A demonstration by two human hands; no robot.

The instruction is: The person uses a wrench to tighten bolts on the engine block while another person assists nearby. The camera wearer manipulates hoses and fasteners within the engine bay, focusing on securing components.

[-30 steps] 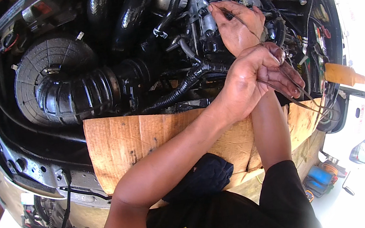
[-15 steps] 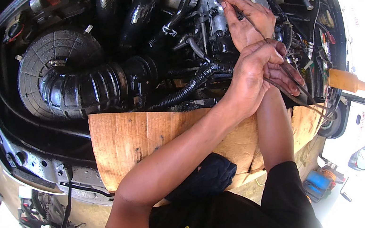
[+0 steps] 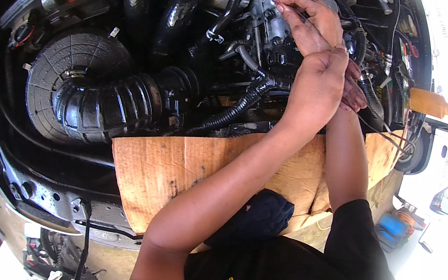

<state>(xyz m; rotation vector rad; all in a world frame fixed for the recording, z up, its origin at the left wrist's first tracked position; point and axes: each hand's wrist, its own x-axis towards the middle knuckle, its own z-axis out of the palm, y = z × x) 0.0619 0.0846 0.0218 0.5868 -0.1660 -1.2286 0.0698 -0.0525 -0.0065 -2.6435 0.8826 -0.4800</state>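
Note:
My left hand (image 3: 327,79) lies across my right wrist, with its fingers curled down on the far side. From beneath those grimy fingers a thin dark cable (image 3: 374,129) trails toward the lower right and ends in a loose loop. Farther in, my right hand (image 3: 315,23) is closed in a pinch, its fingertips beside the silver metal engine part (image 3: 276,25). A thin dark stretch of the cable seems to run between its thumb and fingers; its tip is hidden. Near the fingertips, a black bent hose (image 3: 233,11) joins the metal part.
A round black air filter housing (image 3: 45,101) and ribbed intake duct (image 3: 108,108) fill the left of the engine bay. Cardboard (image 3: 148,163) covers the front edge, with a dark cloth (image 3: 265,212) on it. A yellowish bottle (image 3: 427,100) lies at right.
My left hand has turned and slid over my right wrist, hiding more of the cable. My right hand's fingers have drawn together in a pinch. The view has shifted slightly.

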